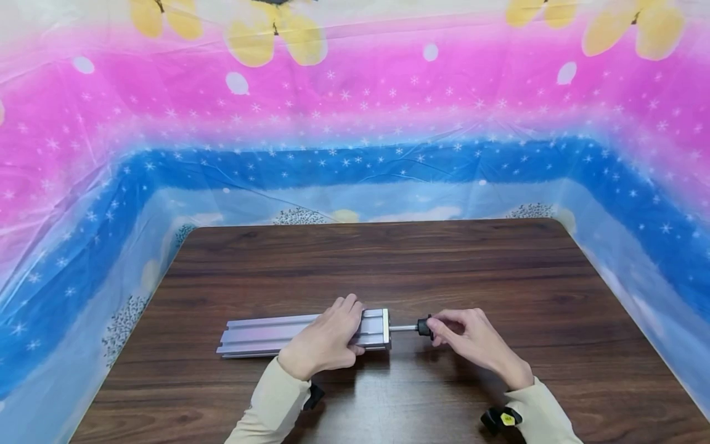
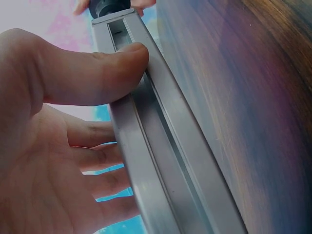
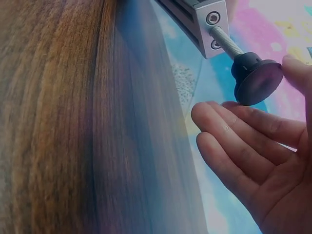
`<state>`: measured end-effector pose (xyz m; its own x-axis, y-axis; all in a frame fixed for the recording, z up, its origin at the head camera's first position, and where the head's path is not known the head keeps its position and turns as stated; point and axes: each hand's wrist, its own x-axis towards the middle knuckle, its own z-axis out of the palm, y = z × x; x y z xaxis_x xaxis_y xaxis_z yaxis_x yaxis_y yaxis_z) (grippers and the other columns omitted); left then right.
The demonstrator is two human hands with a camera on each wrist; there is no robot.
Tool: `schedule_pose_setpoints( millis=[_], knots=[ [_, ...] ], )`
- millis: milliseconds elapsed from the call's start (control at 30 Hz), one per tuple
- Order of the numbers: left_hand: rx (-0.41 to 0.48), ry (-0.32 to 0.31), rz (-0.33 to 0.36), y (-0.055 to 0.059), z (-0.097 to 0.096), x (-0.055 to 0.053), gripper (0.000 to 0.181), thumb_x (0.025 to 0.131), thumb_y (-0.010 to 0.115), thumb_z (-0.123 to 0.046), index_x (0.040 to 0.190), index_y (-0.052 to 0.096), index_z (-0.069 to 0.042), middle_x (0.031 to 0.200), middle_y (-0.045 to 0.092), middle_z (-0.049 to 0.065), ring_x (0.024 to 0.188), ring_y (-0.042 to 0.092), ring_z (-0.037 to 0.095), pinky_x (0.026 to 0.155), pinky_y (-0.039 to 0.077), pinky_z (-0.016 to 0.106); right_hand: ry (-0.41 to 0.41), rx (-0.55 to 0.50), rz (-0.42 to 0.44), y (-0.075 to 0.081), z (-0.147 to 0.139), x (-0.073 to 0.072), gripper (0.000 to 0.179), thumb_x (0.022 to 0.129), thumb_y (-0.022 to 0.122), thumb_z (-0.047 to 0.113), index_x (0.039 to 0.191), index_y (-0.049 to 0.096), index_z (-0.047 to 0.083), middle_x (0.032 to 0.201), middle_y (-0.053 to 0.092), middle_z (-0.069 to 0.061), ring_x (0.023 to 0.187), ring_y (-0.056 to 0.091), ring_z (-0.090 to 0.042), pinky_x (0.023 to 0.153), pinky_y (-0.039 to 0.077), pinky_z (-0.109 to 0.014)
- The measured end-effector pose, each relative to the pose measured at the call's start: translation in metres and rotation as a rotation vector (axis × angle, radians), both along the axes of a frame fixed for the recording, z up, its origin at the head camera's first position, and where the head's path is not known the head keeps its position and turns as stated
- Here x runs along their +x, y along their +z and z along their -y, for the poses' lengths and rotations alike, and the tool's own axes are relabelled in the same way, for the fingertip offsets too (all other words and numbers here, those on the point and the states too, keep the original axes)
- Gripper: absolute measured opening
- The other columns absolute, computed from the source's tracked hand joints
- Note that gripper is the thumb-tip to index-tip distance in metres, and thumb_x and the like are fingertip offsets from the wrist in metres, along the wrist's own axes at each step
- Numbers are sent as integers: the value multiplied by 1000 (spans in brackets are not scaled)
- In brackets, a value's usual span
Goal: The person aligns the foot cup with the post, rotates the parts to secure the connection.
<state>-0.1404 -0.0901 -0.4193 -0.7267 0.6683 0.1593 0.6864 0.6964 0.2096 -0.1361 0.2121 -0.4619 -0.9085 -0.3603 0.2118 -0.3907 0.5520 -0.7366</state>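
A silver aluminium profile [image 1: 261, 335] with long slots lies lengthwise on the table. My left hand [image 1: 327, 336] grips it near its right end, the thumb pressed along the slotted side in the left wrist view and the fingers over the far side. From the profile's end plate [image 3: 218, 24], which carries two screw heads, sticks out a threaded rod [image 1: 403, 328]. On the rod's outer end sits a black levelling foot [image 3: 258, 80] with a round, flat base. My right hand [image 1: 471, 336] pinches that base at its edge between thumb and fingertips.
The dark wood-grain table [image 1: 377, 265] reaches to a patterned cloth [image 1: 355, 154] hung around its back and sides. Black wrist-camera mounts [image 1: 499, 420] sit at both sleeves, low over the table.
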Motion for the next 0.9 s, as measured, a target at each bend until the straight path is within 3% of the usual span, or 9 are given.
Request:
schedule_pose_setpoints(
  millis=[67, 200, 300, 567, 733, 900],
  knots=[
    [4, 1, 6, 1, 0, 0, 45, 75, 79, -13, 112, 55, 0, 97, 48, 5, 87, 45, 19, 87, 47, 38, 10, -13, -28, 0, -1, 2, 24, 98, 66, 26, 115, 72, 10, 86, 75, 11, 78, 70, -3, 71, 56, -26],
    [3, 1, 12, 1, 0, 0, 45, 75, 78, -13, 112, 56, 0, 97, 48, 5, 86, 45, 19, 86, 47, 37, 70, -45, -155, -3, -4, 5, 50, 88, 79, 19, 134, 62, 10, 120, 72, -2, 99, 70, -9, 83, 58, -32],
    [-2, 3, 18, 2, -1, 0, 45, 76, 78, -13, 112, 56, 0, 97, 47, 5, 86, 45, 19, 86, 47, 37, 106, -51, -229, -4, -5, 7, 62, 83, 84, 16, 139, 58, 12, 133, 66, -7, 113, 67, -15, 89, 57, -34],
    [-4, 6, 41, 3, -1, 0, 44, 77, 77, -13, 114, 55, 0, 98, 47, 6, 88, 48, 21, 93, 49, 40, 127, -116, -169, -4, -5, 8, 54, 84, 81, 8, 134, 62, 18, 125, 70, -8, 101, 71, -12, 84, 60, -36],
    [-5, 10, 40, 2, -1, -1, 43, 77, 78, -14, 110, 55, -1, 97, 46, 5, 85, 43, 19, 83, 46, 36, 93, -75, -160, -4, -6, 7, 48, 87, 80, 14, 132, 65, 17, 115, 74, 1, 93, 72, -7, 83, 60, -31],
    [-8, 9, 39, 2, -1, -1, 42, 77, 78, -15, 110, 55, -1, 96, 46, 5, 84, 43, 18, 83, 46, 35, 75, -42, -155, -5, -6, 5, 36, 91, 75, 15, 126, 69, 10, 102, 76, 3, 86, 70, -3, 78, 60, -33]
  ],
)
